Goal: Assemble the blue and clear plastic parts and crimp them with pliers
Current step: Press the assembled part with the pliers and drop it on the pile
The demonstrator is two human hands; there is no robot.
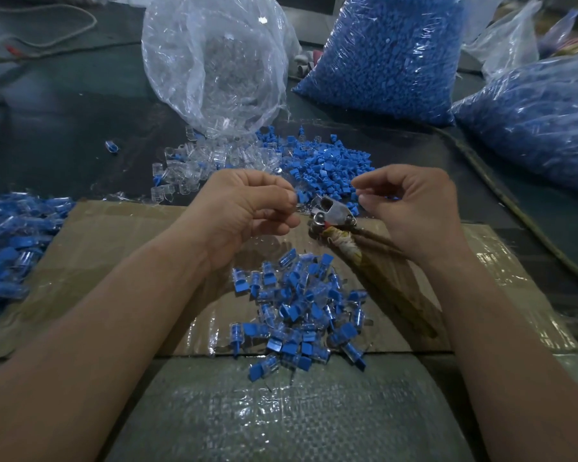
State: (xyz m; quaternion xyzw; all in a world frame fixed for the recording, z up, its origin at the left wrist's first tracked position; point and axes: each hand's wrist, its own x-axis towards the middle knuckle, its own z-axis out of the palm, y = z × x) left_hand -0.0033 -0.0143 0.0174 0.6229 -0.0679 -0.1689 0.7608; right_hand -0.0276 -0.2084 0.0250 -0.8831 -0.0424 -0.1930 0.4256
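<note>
My left hand [247, 208] hovers over the cardboard with thumb and forefinger pinched on a small plastic part [301, 197]; only a blue edge shows at the fingertips. My right hand [411, 205] is level with it a little to the right, its fingers curled around a blue part [390, 197] that is mostly hidden. The pliers [334, 215] lie on the cardboard between and below the hands, touched by neither, with their wrapped handles running to the lower right. A heap of assembled blue and clear pieces [301, 311] lies under my wrists.
Loose blue parts [327, 161] and loose clear parts [187, 165] are piled behind the hands. An open clear bag [214, 61] and two full bags of blue parts [387, 58] stand at the back. More assembled pieces [10, 235] lie at the left. The cardboard sheet [121, 248] covers the work area.
</note>
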